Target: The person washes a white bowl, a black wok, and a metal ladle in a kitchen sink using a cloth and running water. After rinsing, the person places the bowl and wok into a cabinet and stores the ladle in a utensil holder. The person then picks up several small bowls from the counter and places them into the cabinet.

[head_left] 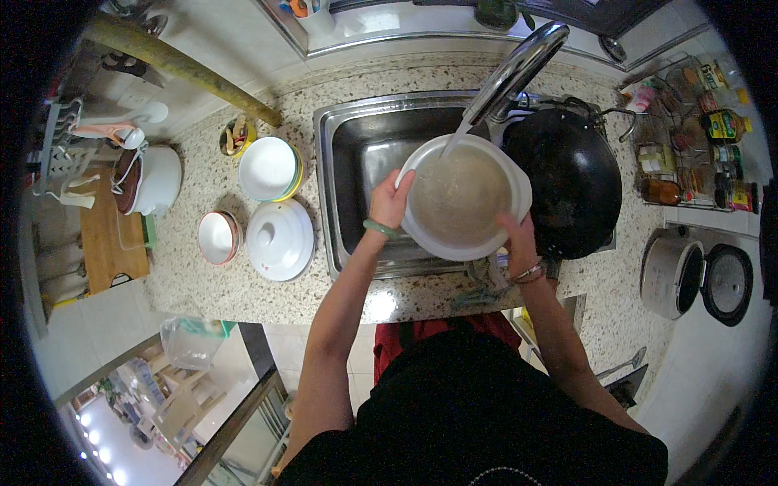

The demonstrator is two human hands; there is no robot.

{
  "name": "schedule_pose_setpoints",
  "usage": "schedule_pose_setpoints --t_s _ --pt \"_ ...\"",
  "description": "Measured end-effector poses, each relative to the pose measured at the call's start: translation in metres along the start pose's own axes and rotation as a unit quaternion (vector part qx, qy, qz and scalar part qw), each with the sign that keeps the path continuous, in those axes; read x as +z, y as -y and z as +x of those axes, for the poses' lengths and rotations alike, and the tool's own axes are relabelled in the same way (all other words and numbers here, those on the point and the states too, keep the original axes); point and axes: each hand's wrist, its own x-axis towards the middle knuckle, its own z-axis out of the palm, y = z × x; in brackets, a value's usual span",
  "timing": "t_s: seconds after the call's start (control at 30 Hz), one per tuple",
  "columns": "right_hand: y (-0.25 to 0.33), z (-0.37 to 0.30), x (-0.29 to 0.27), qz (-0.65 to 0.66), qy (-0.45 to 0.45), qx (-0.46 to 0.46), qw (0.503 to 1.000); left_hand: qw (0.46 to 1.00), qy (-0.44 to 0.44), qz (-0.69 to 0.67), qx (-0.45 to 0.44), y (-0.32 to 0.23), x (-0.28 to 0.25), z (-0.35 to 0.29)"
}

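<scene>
A large white pot [413,219] with cloudy water inside is held over the steel sink [326,162]. My left hand [391,201] grips its left rim, thumb over the edge. On the lower right side, my right hand [519,240] clasps the pot with the thumb on the rim. From the chrome faucet [519,74] a stream of water runs down into the pot. Next to the pot on the right sits a black wok [567,182], covering that part of the sink. The undersides of both hands' fingers are hidden by the pot.
Left of the sink stand stacked bowls [268,168], a white lid [279,240], smaller bowls [217,237] and a yellow container [237,135]. A rag [478,298] lies at the counter's front edge. On the right are a spice rack [689,138] and an open rice cooker [671,275].
</scene>
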Motion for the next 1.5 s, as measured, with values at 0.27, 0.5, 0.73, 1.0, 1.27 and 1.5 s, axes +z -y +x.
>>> schedule_pose_setpoints --t_s 0.27,0.5,0.73,1.0,1.27,1.5 --pt "-0.020 -0.010 0.026 0.000 -0.020 -0.193 0.981 0.989 -0.114 -0.092 -0.011 0.024 0.042 -0.045" --pt "-0.006 0.017 0.012 -0.176 0.021 -0.182 0.967 0.979 -0.094 0.179 -0.002 0.036 0.040 -0.021" --pt "0.015 0.005 0.016 -0.099 0.084 -0.080 0.988 0.948 0.033 0.309 0.069 0.007 0.007 0.043" --pt "0.015 0.017 0.009 -0.069 0.114 0.018 0.991 0.951 0.197 0.231 -0.055 -0.012 -0.013 0.084" --pt "0.026 0.020 0.019 0.085 0.148 0.255 0.952 0.844 0.294 -0.274 -0.356 0.014 -0.056 0.007" --pt "-0.062 0.087 0.022 0.058 0.196 0.244 0.948 0.961 0.139 -0.136 -0.198 -0.063 -0.065 -0.036"
